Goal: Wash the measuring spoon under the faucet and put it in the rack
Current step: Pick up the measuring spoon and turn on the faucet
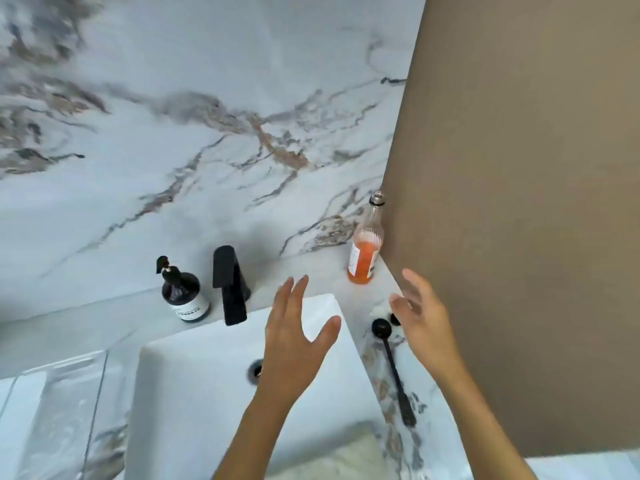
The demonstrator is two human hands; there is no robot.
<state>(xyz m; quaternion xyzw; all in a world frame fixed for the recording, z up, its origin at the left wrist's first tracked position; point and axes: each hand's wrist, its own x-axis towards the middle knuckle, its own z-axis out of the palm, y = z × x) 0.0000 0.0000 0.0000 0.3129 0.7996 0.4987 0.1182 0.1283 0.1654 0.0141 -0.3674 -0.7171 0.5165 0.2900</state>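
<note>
A black long-handled measuring spoon (393, 368) lies on the marble counter just right of the white sink (194, 382), bowl end toward the wall. My right hand (424, 320) hovers open just right of the spoon's bowl, holding nothing. Above the sink's right half my left hand (294, 334) is spread open, fingers straight. The black faucet (230, 285) stands at the sink's back edge; no water is visible. A clear rack or tray (59, 403) sits at the left of the sink.
A dark soap pump bottle (183, 292) stands left of the faucet. A glass bottle of orange liquid (365, 251) stands at the back right, against a brown panel (519, 202) that borders the counter. A small black object (394, 318) lies behind my right hand.
</note>
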